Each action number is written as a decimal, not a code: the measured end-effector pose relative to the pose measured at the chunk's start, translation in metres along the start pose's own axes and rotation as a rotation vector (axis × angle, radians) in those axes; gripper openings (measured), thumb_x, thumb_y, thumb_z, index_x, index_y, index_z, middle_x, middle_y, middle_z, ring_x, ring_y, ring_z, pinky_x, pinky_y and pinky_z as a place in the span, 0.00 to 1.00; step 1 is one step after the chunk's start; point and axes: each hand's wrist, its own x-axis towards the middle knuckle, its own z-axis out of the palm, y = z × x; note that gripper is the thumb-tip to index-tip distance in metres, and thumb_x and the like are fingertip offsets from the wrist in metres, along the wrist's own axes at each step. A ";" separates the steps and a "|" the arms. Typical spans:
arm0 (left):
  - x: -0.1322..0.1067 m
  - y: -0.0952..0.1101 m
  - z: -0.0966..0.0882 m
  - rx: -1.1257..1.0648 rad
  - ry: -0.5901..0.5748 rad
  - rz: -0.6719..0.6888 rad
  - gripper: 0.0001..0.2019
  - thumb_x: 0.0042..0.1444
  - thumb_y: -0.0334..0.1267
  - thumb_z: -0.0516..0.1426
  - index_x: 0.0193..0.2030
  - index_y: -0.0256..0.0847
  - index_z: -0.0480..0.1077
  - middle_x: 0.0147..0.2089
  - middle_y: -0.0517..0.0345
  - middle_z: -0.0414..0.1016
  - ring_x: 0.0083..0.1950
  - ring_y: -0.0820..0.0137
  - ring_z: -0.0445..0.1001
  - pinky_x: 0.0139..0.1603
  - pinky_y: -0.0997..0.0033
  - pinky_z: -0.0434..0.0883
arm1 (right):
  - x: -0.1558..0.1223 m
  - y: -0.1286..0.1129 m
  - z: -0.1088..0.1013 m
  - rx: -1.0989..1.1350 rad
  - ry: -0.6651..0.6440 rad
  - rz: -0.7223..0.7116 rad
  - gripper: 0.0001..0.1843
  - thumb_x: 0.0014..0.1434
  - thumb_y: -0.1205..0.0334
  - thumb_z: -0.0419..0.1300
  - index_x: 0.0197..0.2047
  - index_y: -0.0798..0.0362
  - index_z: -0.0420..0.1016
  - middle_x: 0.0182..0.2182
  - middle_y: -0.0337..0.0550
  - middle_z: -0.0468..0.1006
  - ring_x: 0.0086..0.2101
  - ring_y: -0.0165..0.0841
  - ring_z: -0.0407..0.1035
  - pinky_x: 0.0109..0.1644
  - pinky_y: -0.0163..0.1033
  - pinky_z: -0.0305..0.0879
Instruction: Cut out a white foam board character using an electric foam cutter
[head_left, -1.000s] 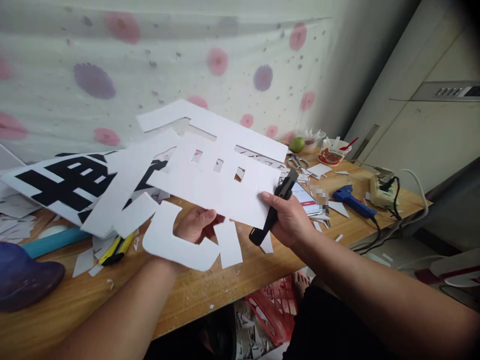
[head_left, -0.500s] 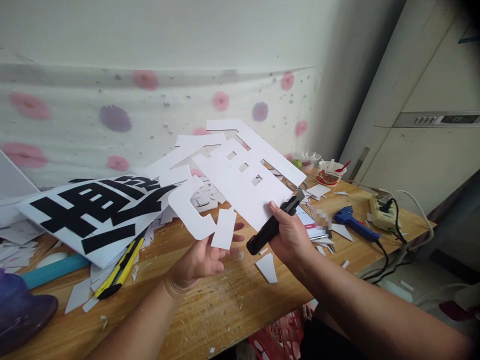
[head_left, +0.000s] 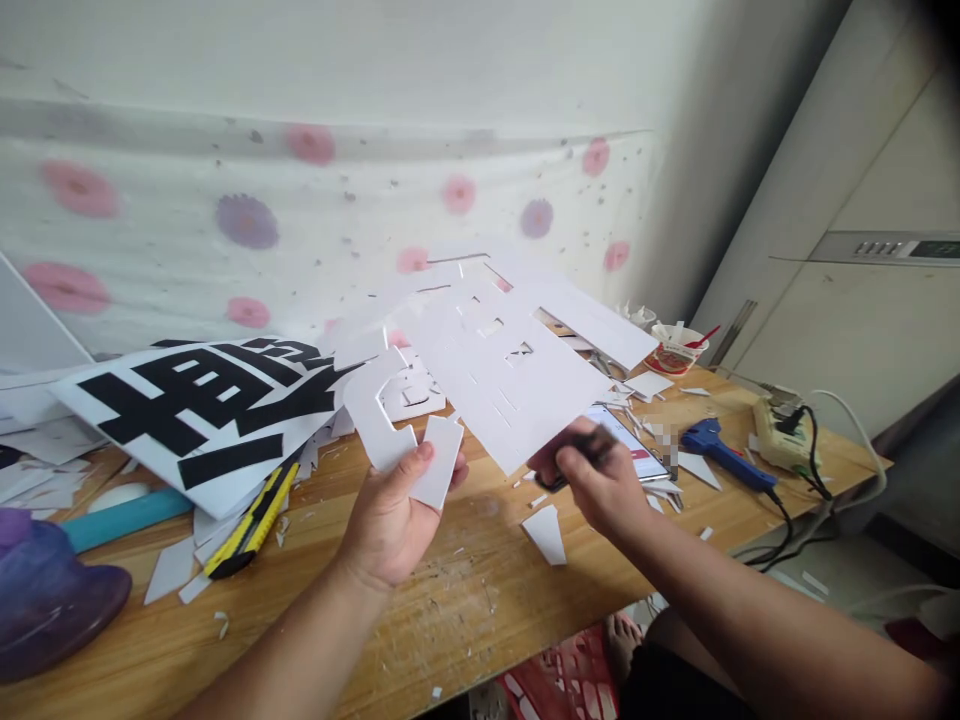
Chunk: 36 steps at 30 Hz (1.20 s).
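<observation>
A large white cut-out board [head_left: 495,370], a lettering shape with slots and small square openings, is held up above the table. My left hand [head_left: 401,520] grips its lower left part, thumb on top and fingers beneath. In my right hand [head_left: 600,475] is a black utility knife [head_left: 592,447], blurred by motion, at the board's lower right corner. Part of the knife and some of the right fingers are hidden. To the left lies a white sheet [head_left: 202,400] with bold black characters. A yellow and black utility knife [head_left: 255,520] rests beside it.
A blue glue gun [head_left: 724,455], a phone [head_left: 634,445], a power strip [head_left: 787,430] and a paper tub [head_left: 675,348] stand to the right. White scraps [head_left: 545,533] are scattered over the wooden table [head_left: 465,610]. A purple object [head_left: 60,600] sits at the left.
My left hand has closed its thumb over the board. The black knife has turned in my right hand, near the board's corner. The whole view has shifted slightly.
</observation>
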 end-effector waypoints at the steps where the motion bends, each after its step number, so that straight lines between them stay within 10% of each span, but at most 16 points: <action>1: 0.000 0.003 0.001 -0.006 0.000 -0.001 0.20 0.35 0.31 0.76 0.38 0.42 0.79 0.37 0.59 0.83 0.36 0.69 0.80 0.35 0.71 0.82 | -0.001 0.000 -0.007 -0.163 -0.130 -0.138 0.08 0.62 0.56 0.64 0.36 0.52 0.77 0.26 0.40 0.77 0.26 0.31 0.70 0.30 0.36 0.66; 5: -0.001 0.006 0.004 -0.006 -0.012 -0.017 0.22 0.33 0.31 0.76 0.38 0.43 0.79 0.37 0.60 0.83 0.35 0.70 0.79 0.33 0.72 0.82 | -0.004 0.010 -0.019 -0.551 -0.417 -0.337 0.07 0.61 0.62 0.62 0.43 0.53 0.78 0.27 0.43 0.79 0.27 0.31 0.71 0.31 0.35 0.66; 12: -0.012 0.001 0.006 0.124 -0.048 -0.055 0.19 0.29 0.36 0.77 0.31 0.40 0.80 0.29 0.59 0.81 0.28 0.70 0.78 0.28 0.74 0.80 | 0.003 0.022 0.006 -0.527 -0.276 -0.278 0.14 0.64 0.55 0.59 0.50 0.47 0.77 0.46 0.49 0.82 0.48 0.44 0.75 0.55 0.53 0.72; 21: -0.004 0.014 0.009 0.102 0.106 0.009 0.30 0.19 0.33 0.78 0.37 0.42 0.79 0.32 0.64 0.81 0.30 0.72 0.77 0.28 0.76 0.80 | 0.013 0.020 0.028 -0.528 -0.249 -0.088 0.07 0.58 0.63 0.64 0.41 0.51 0.76 0.42 0.46 0.82 0.44 0.40 0.76 0.50 0.46 0.71; 25: 0.020 0.026 -0.001 0.094 0.093 0.133 0.30 0.23 0.32 0.78 0.39 0.41 0.76 0.35 0.69 0.78 0.31 0.76 0.74 0.30 0.77 0.80 | 0.018 0.015 0.033 -0.647 -0.300 0.124 0.06 0.61 0.59 0.64 0.36 0.52 0.74 0.33 0.42 0.80 0.33 0.32 0.73 0.38 0.35 0.66; 36: 0.023 0.017 -0.008 0.171 0.166 0.109 0.13 0.47 0.31 0.70 0.40 0.47 0.76 0.40 0.70 0.79 0.38 0.73 0.73 0.35 0.78 0.79 | 0.020 0.017 0.034 -0.814 -0.513 0.098 0.09 0.61 0.58 0.63 0.42 0.52 0.73 0.40 0.45 0.81 0.38 0.35 0.74 0.39 0.36 0.64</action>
